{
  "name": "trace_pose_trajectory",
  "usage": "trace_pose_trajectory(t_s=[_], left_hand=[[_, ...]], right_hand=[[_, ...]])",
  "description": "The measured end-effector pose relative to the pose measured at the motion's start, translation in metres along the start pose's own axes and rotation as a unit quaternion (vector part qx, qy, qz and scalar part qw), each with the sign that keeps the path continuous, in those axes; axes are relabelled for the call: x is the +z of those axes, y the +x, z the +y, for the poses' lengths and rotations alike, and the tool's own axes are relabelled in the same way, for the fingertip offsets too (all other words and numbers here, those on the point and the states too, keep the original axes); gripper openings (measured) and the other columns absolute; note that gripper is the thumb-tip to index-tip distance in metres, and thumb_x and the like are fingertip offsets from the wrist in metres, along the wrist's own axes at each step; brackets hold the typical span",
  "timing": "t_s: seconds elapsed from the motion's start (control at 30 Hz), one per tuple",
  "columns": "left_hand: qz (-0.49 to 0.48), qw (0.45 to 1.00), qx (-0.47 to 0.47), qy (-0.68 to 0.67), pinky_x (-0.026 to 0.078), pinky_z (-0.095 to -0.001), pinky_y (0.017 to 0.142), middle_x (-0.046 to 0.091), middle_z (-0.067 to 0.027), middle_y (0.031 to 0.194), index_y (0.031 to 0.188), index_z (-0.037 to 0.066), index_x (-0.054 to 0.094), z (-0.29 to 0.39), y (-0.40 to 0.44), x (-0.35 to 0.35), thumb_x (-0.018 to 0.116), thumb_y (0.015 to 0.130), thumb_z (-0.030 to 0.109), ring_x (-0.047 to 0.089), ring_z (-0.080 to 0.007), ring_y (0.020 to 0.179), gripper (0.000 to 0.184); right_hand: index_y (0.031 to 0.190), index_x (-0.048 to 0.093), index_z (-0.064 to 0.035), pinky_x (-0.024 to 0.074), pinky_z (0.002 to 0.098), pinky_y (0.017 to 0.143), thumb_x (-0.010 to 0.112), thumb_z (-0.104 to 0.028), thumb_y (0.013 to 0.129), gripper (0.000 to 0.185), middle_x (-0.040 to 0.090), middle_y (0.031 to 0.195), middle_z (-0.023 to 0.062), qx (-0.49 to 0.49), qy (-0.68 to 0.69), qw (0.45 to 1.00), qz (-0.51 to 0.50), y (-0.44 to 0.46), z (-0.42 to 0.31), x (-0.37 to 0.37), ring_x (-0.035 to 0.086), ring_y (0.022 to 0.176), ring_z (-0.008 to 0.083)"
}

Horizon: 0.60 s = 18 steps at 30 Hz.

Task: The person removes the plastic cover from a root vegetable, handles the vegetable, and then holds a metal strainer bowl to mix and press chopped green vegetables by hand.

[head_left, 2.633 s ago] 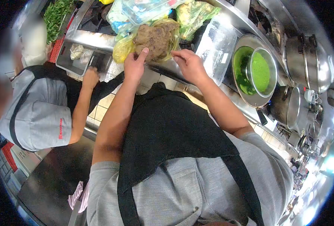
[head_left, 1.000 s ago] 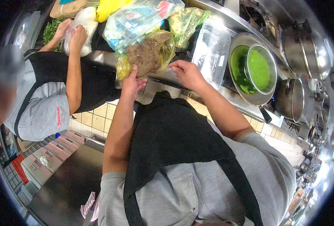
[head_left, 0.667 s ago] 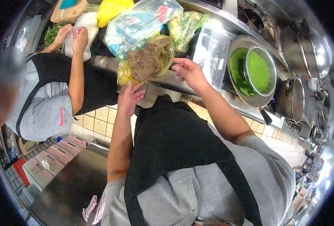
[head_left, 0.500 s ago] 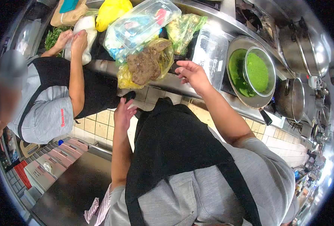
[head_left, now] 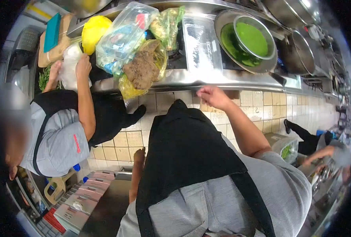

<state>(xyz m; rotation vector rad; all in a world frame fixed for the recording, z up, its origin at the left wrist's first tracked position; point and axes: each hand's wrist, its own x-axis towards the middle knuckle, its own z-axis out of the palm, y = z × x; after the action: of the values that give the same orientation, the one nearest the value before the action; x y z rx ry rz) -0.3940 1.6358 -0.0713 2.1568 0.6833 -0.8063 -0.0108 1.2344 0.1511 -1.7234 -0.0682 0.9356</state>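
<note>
My right hand (head_left: 213,97) hangs in front of the metal counter edge (head_left: 183,80), its fingers curled in, and no object shows in it. Low at my left side, my left hand (head_left: 139,155) is small and partly hidden by the black apron (head_left: 179,154); its fingers do not show clearly. Nearest my right hand on the counter are a clear tray (head_left: 201,43) and a wide pan (head_left: 240,65) with green liquid. A metal bowl (head_left: 254,37) of bright green liquid sits in that pan. A brown rough slab (head_left: 142,69) lies on a yellow plastic bag (head_left: 134,90).
At left a co-worker (head_left: 61,138) grips a white bag (head_left: 70,65). A clear plastic container (head_left: 132,19) lies over bags beside a yellow bag (head_left: 94,33). Another person (head_left: 321,144) bends at right near a bin with greens (head_left: 286,150). Pink-fronted drawers (head_left: 92,189) stand behind left.
My right hand has drawn back from the counter and its fingers have curled. My left hand has dropped to my side. The view has turned right, and another person now shows at right.
</note>
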Motion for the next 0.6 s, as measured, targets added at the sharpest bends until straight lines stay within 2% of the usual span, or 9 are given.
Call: trace_pose_trajectory(t_s=[0.07, 0.13, 0.2, 0.27, 0.33, 0.47, 0.5, 0.53, 0.6], left_hand=[[0.004, 0.983, -0.121, -0.139, 0.051, -0.0358, 0.052, 0.067, -0.0140, 0.100, 0.137, 0.000, 0.047, 0.017, 0.012, -0.008, 0.061, 0.095, 0.042, 0.068, -0.0253, 0.071, 0.061], [0.052, 0.924, -0.216, -0.311, 0.047, -0.0311, 0.044, 0.066, -0.0114, 0.104, 0.138, 0.000, 0.048, 0.054, 0.008, -0.035, 0.066, 0.092, 0.038, 0.066, -0.0229, 0.062, 0.062], [0.051, 0.931, -0.156, -0.326, 0.048, -0.0302, 0.048, 0.064, -0.0131, 0.113, 0.142, -0.001, 0.043, 0.042, 0.030, -0.044, 0.067, 0.091, 0.038, 0.067, -0.0221, 0.069, 0.068], [0.066, 0.965, -0.049, -0.248, 0.047, -0.0287, 0.050, 0.062, -0.0139, 0.120, 0.143, -0.001, 0.042, 0.027, 0.049, -0.045, 0.066, 0.091, 0.039, 0.066, -0.0205, 0.075, 0.070], [0.066, 0.933, -0.139, -0.327, 0.047, -0.0284, 0.052, 0.063, -0.0144, 0.122, 0.144, 0.001, 0.041, 0.094, 0.015, -0.073, 0.064, 0.092, 0.038, 0.066, -0.0212, 0.080, 0.068], [0.050, 0.944, -0.128, -0.300, 0.046, -0.0290, 0.054, 0.062, -0.0122, 0.120, 0.139, 0.008, 0.046, 0.081, 0.010, -0.052, 0.063, 0.092, 0.041, 0.064, -0.0193, 0.074, 0.060], [0.060, 0.949, -0.127, -0.282, 0.049, -0.0305, 0.054, 0.063, -0.0151, 0.121, 0.141, 0.000, 0.045, 0.066, 0.012, -0.039, 0.065, 0.091, 0.039, 0.067, -0.0214, 0.075, 0.067], [0.017, 0.948, -0.161, -0.274, 0.052, -0.0309, 0.057, 0.060, -0.0170, 0.128, 0.142, 0.005, 0.047, 0.065, 0.009, -0.034, 0.069, 0.088, 0.037, 0.068, -0.0235, 0.083, 0.066], [-0.025, 0.973, -0.115, -0.198, 0.054, -0.0304, 0.059, 0.056, -0.0186, 0.134, 0.142, 0.013, 0.050, 0.018, 0.022, 0.001, 0.073, 0.085, 0.035, 0.067, -0.0247, 0.091, 0.065]], right_hand=[[0.096, 0.067, -0.0031, 0.0448, 0.0247, 0.053, 0.062, -0.023, 0.095, 0.021, 0.062, 0.067, 0.0037, 0.049, -0.092, 0.992, 0.068, -0.013, 0.060, 0.005, 0.055, 0.055, 0.0102], [0.093, 0.067, -0.0017, 0.0480, 0.0278, 0.052, 0.061, -0.025, 0.095, 0.024, 0.064, 0.068, 0.0071, 0.147, -0.163, 0.970, 0.103, -0.031, 0.150, 0.004, 0.059, 0.056, 0.0143], [0.093, 0.067, -0.0008, 0.0499, 0.0314, 0.050, 0.059, -0.023, 0.095, 0.024, 0.065, 0.070, 0.0099, 0.170, -0.519, 0.833, -0.092, -0.057, 0.289, -0.019, 0.061, 0.057, 0.0179], [0.093, 0.069, 0.0001, 0.0500, 0.0349, 0.047, 0.060, -0.021, 0.094, 0.023, 0.065, 0.070, 0.0108, 0.465, -0.190, 0.865, 0.003, -0.128, 0.282, -0.004, 0.060, 0.055, 0.0201], [0.093, 0.069, 0.0015, 0.0500, 0.0350, 0.045, 0.061, -0.019, 0.092, 0.022, 0.065, 0.070, 0.0105, 0.475, -0.079, 0.868, 0.118, -0.180, 0.301, 0.008, 0.059, 0.052, 0.0195], [0.091, 0.069, -0.0003, 0.0500, 0.0349, 0.044, 0.064, -0.024, 0.091, 0.024, 0.065, 0.069, 0.0095, 0.436, -0.049, 0.885, 0.153, -0.225, 0.313, 0.021, 0.058, 0.050, 0.0179], [0.093, 0.069, -0.0001, 0.0496, 0.0347, 0.044, 0.064, -0.024, 0.091, 0.024, 0.064, 0.068, 0.0092, 0.437, -0.036, 0.885, 0.158, -0.224, 0.317, 0.021, 0.057, 0.050, 0.0178], [0.095, 0.069, 0.0002, 0.0492, 0.0345, 0.044, 0.065, -0.023, 0.090, 0.024, 0.064, 0.068, 0.0090, 0.437, -0.024, 0.884, 0.165, -0.221, 0.320, 0.020, 0.057, 0.050, 0.0176], [0.098, 0.069, -0.0010, 0.0489, 0.0318, 0.045, 0.062, -0.018, 0.089, 0.020, 0.065, 0.073, 0.0094, 0.403, -0.001, 0.902, 0.155, -0.208, 0.315, 0.011, 0.058, 0.055, 0.0171]])
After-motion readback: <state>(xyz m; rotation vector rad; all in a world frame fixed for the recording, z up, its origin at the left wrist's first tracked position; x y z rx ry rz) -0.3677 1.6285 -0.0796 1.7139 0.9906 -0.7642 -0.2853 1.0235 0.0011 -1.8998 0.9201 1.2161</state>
